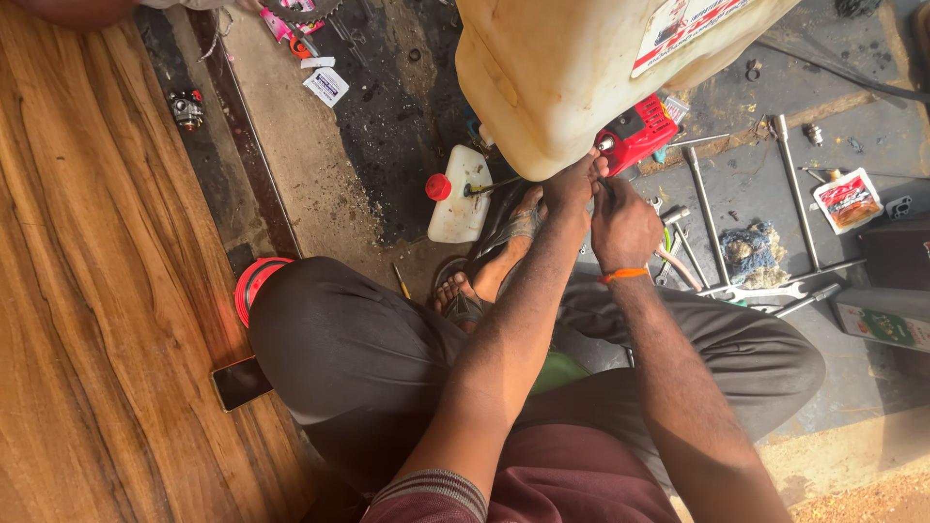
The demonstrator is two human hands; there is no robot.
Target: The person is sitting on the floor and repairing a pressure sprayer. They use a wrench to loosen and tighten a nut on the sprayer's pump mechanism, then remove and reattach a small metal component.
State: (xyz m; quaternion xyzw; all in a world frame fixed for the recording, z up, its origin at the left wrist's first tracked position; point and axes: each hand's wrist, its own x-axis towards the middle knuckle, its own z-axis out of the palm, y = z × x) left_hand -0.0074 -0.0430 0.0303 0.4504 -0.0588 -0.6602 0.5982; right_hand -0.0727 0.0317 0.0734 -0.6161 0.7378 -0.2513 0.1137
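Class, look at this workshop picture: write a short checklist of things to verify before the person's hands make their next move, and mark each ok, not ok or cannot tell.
1. Left hand has contact with the big cream jerrycan: ok, fingers touch its lower corner.
2. Right hand is free of tools: cannot tell, its fingers are curled away from view.
3. Small white tank is closed: ok, its red cap is on.
4. Red engine part is fully in sight: not ok, the jerrycan hides part of it.
5. Floor by the hands is tidy: not ok, long metal wrenches and a rag lie loose.
6. Phone is away from the work: ok, it lies by the wooden board.
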